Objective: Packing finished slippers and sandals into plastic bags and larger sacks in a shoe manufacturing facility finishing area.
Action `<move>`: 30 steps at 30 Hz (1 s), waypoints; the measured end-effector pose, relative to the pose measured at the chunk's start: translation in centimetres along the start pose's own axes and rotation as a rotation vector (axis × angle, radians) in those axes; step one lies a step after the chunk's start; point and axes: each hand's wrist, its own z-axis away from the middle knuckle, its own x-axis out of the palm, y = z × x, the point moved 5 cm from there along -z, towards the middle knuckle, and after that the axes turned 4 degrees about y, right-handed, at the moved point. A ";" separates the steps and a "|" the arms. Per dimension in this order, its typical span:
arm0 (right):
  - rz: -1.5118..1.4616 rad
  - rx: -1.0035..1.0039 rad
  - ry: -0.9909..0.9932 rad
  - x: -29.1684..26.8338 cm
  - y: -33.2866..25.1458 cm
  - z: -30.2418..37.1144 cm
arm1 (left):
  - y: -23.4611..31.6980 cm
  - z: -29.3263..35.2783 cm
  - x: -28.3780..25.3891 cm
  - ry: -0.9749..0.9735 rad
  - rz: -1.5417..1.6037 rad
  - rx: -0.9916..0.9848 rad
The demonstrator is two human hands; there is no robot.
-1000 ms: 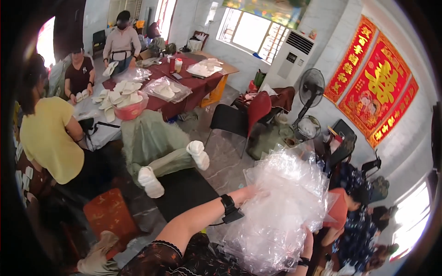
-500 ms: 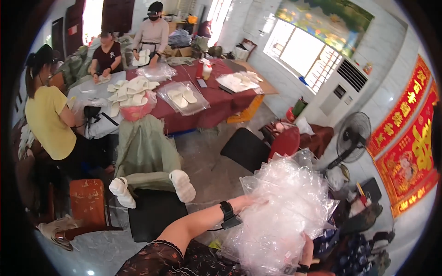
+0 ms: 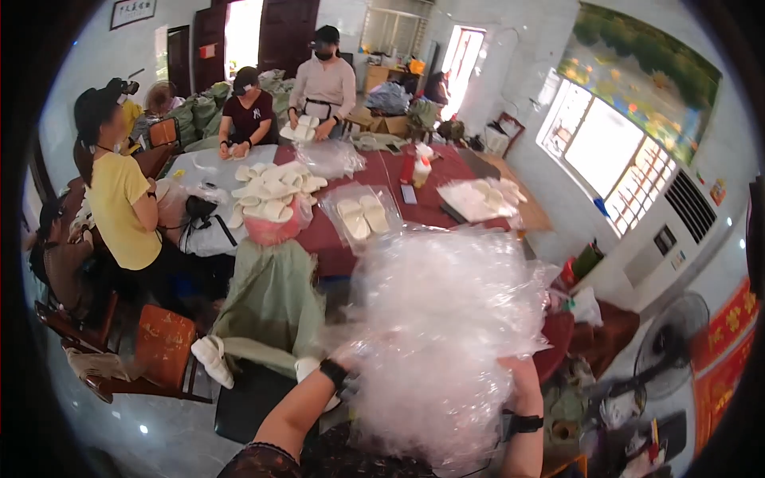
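A large loose bundle of clear plastic bags [image 3: 438,334] is held up in front of me, between my hands. My left hand [image 3: 351,362], with a black band at the wrist, grips its left side; the fingers are mostly covered by the crinkled plastic. On the right side, my right hand [image 3: 522,374] holds the bundle too, its fingers largely hidden. Beyond the bags stands the table [image 3: 390,167] with a maroon cloth. On it lie a pair of cream slippers [image 3: 362,217] on clear plastic and a heap of slippers [image 3: 279,187] in a pink basin [image 3: 279,227].
A green sack [image 3: 267,299] is draped by a black chair [image 3: 247,402], with white slippers [image 3: 212,362] at its edge. A wooden chair [image 3: 165,342] stands left. Several people work around the table, one in a yellow top [image 3: 123,203]. A fan [image 3: 673,342] is at the right.
My view has turned left toward the table. The bundle of bags has been raised and brought left, in front of the table's near edge, with both hands still on it.
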 end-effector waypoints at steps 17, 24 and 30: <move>0.466 -0.415 -1.318 46.5 -4.4 -23.2 | -12.5 -9.0 -14.3 0.284 -0.262 -0.456; 0.165 -0.048 -1.615 52.0 -2.1 -31.9 | -15.1 -9.2 -18.2 0.410 -0.333 -0.668; 0.053 0.147 -1.457 54.8 4.2 -46.4 | -20.8 -11.5 -23.2 0.428 -0.401 -0.714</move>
